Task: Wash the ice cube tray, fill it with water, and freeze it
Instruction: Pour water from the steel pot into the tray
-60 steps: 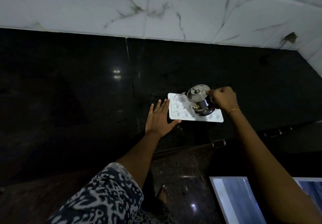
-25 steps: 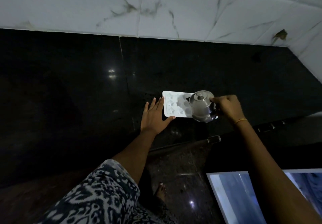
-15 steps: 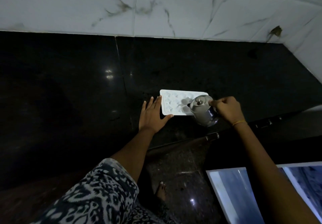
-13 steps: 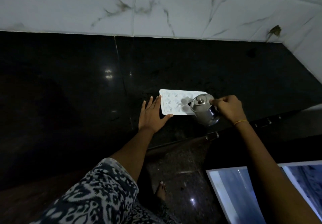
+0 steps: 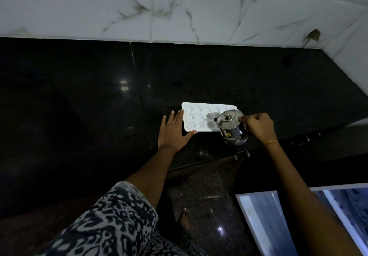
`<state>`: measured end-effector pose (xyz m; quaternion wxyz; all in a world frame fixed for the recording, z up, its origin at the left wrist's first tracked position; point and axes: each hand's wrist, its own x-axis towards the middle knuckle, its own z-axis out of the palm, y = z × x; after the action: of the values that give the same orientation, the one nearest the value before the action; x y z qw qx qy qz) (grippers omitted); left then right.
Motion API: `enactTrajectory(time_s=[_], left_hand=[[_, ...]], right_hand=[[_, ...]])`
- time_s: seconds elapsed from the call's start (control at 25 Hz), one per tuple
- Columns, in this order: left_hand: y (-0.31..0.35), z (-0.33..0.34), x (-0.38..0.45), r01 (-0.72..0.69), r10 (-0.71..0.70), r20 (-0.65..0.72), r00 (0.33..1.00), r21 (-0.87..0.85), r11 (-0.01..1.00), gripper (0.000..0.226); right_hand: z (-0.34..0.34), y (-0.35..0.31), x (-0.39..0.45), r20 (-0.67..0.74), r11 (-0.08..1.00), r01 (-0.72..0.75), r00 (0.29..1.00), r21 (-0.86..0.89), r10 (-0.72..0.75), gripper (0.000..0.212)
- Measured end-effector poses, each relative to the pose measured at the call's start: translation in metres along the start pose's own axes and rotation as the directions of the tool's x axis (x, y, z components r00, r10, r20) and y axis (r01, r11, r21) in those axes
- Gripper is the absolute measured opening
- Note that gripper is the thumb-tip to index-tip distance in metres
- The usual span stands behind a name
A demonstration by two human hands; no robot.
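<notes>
- A white rectangular plastic ice cube tray (image 5: pixel 201 118) with star-shaped moulds lies flat on the polished black stone counter (image 5: pixel 79 106), near its front edge.
- The left hand (image 5: pixel 173 132) lies flat on the counter with fingers straight, touching the tray's left end, the thumb along its front corner.
- The right hand (image 5: pixel 258 126) grips the handle of a small shiny steel kettle with a knobbed lid (image 5: pixel 230 126), tilted with its spout over the tray's right part; the thumb sits by the lid's rim.
- The kettle covers the tray's right front corner and casts a grey shadow over nearby moulds.
- White marble-veined wall tiles (image 5: pixel 179 6) rise behind the counter; a brownish mark (image 5: pixel 312 36) sits at the right corner.
- A yellow thread bracelet (image 5: pixel 269 142) circles the right wrist; a black-and-white patterned sleeve (image 5: pixel 111 221) covers the left upper arm.
- A white-framed bluish panel (image 5: pixel 264 216) is cut off at the lower right; bare toes (image 5: pixel 184 219) show on the dark floor.
- Dim light hides how much water the moulds hold, and the kettle handle sits hidden within the fist.
</notes>
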<state>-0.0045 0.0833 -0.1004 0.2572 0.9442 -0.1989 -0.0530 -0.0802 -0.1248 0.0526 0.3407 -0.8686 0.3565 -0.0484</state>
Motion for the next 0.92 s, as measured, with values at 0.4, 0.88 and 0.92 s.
enactTrajectory(time_s=[0.4,0.88,0.92], left_hand=[[0.000,0.001,0.000,0.001,-0.001,-0.005,1.000,-0.002,1.000,0.092],[0.001,0.000,0.000,0.008,-0.008,-0.005,1.000,-0.003,1.000,0.092],[0.001,0.000,0.000,0.008,-0.008,-0.003,1.000,-0.004,1.000,0.092]], right_hand=[[-0.009,-0.011,0.003,-0.048,0.977,-0.042,0.997,0.207,0.053,0.032],[0.007,-0.035,0.010,-0.009,1.000,0.019,1.000,-0.019,-0.019,0.035],[0.007,-0.035,0.010,-0.008,0.999,0.021,1.000,-0.032,-0.021,0.035]])
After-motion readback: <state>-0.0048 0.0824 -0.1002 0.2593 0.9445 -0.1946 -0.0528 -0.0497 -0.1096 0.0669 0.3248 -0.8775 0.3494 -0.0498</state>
